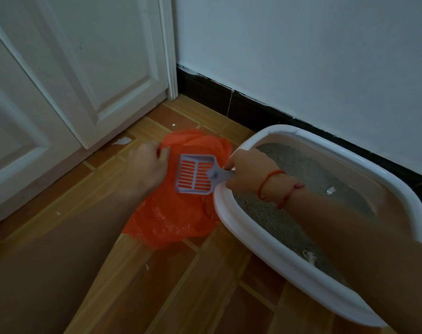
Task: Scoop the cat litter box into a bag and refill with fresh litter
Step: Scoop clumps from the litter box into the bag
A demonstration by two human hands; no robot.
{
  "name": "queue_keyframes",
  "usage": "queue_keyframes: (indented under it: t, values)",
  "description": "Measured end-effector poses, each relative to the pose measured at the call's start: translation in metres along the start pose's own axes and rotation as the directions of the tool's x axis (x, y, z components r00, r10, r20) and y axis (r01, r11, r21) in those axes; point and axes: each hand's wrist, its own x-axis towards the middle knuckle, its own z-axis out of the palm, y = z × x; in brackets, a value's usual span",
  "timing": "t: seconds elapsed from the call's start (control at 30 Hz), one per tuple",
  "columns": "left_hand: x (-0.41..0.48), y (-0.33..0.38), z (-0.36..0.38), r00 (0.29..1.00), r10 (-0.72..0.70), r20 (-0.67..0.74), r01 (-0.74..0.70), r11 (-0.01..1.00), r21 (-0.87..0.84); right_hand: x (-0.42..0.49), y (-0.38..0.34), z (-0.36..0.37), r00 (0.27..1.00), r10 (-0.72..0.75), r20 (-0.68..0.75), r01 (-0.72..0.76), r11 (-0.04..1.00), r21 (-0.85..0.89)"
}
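Empty scoop (196, 174) gripped by right hand (247, 173) over bag (171, 218); bag edge pinched by left hand (148, 165); litter box (265, 242) unrefilled.

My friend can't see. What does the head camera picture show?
A right hand holds an empty purple scoop over an orange bag, which the left hand grips. A white litter box holding grey litter sits beside the bag.
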Motion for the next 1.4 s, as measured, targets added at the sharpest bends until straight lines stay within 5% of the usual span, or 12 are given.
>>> queue_keyframes:
  t: [0.27,0.77,0.97,1.13,1.4]
  values:
    - [-0.003,0.012,0.026,0.999,0.025,0.031,-0.025,1.0,0.01,-0.048,0.082,-0.033,0.983,0.128,0.134,-0.146,0.98,0.137]
    - [-0.008,0.036,0.049,0.986,0.153,0.067,-0.158,0.984,0.077,-0.116,0.197,-0.021,0.887,0.459,0.06,-0.445,0.881,-0.16]
    - [-0.008,0.036,0.051,0.987,0.152,0.051,-0.155,0.984,0.082,-0.137,0.221,-0.026,0.78,0.625,0.012,-0.583,0.734,-0.348]
    - [-0.008,0.037,0.053,0.988,0.151,0.04,-0.154,0.984,0.086,-0.143,0.226,-0.011,0.738,0.669,0.085,-0.609,0.715,-0.344]
    - [-0.008,0.035,0.052,0.993,0.109,0.05,-0.113,0.991,0.069,-0.138,0.231,0.027,0.765,0.626,0.148,-0.596,0.776,-0.206]
